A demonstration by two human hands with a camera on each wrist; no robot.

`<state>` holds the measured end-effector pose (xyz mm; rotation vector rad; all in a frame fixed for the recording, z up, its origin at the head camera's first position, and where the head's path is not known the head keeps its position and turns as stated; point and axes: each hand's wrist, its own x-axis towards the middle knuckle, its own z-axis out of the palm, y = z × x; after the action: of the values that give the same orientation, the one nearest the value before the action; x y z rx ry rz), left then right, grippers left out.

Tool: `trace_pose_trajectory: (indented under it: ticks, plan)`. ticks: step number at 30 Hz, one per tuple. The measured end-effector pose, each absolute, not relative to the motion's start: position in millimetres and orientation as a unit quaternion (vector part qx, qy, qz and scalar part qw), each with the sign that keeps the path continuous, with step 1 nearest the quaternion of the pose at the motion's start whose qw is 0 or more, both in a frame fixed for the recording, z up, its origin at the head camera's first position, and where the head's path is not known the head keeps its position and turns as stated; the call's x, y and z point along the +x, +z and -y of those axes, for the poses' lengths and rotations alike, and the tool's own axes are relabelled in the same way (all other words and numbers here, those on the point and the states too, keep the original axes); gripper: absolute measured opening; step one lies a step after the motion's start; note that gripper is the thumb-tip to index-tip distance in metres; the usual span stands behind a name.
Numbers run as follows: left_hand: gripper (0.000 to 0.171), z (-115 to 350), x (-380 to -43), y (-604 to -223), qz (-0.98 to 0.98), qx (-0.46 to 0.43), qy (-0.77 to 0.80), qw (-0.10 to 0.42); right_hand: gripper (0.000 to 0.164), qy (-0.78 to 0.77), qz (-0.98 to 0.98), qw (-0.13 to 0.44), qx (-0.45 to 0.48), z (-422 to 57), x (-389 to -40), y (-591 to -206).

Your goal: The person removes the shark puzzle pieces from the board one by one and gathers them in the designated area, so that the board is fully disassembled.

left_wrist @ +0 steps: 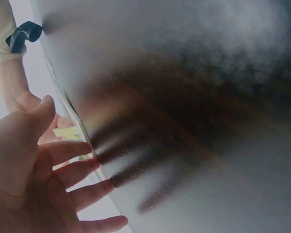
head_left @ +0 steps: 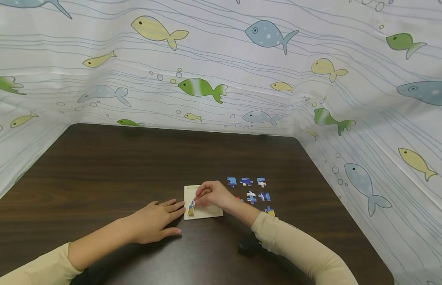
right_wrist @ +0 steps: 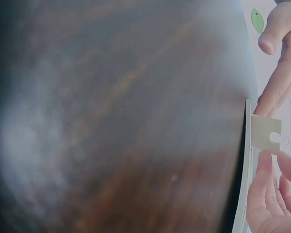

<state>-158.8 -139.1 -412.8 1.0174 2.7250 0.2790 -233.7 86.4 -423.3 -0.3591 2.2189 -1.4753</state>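
A jigsaw piece [head_left: 191, 208] with blue and yellow print stands tilted at the left side of a pale puzzle board [head_left: 211, 215]. My right hand [head_left: 213, 194] pinches its upper end between thumb and fingers. The right wrist view gives the plain back of this piece [right_wrist: 263, 130], with a rounded notch near the fingers, its lower end at the board. My left hand [head_left: 153, 222] lies with fingers spread, their tips touching the board's left edge; the left wrist view has those fingers [left_wrist: 85, 195] straight. My right hand covers part of the board.
Several loose jigsaw pieces [head_left: 251, 197] lie to the right of the board, some partly behind my right forearm. The dark wooden table [head_left: 135, 166] is bounded at the back and sides by a fish-print curtain [head_left: 221, 59].
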Motion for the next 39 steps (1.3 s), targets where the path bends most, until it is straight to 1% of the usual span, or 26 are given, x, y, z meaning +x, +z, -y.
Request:
trace_pose_trajectory:
  ticks: [7, 15, 19, 26, 31, 39]
  plan:
    - [0.068, 139.7, -158.3, -412.6, -0.926, 0.346, 0.1, 0.114, 0.021, -0.513, -0.818, 0.233, -0.114, -86.0, -235.3, -421.8]
    - [0.068, 139.6, -158.7, -412.0, -0.926, 0.344, 0.101, 0.118, 0.022, -0.535, -0.791, 0.285, -0.084, -85.9, -237.2, -422.3]
    - [0.068, 139.0, -158.3, -411.2, -0.926, 0.343, 0.104, 0.121, 0.023, -0.538, -0.784, 0.3, -0.071, -85.7, -238.4, -421.3]
    - [0.068, 139.0, -158.4, -410.0, -0.927, 0.341, 0.101, 0.12, 0.026, -0.527, -0.789, 0.31, -0.055, -84.0, -239.9, -418.6]
    - [0.068, 140.1, -158.3, -409.9, -0.926, 0.342, 0.104, 0.121, 0.024, -0.521, -0.791, 0.316, -0.061, -82.2, -240.5, -418.9]
    - [0.068, 140.7, -158.8, -411.0, -0.927, 0.342, 0.1, 0.119, 0.021, -0.52, -0.794, 0.305, -0.07, -78.6, -239.7, -421.1]
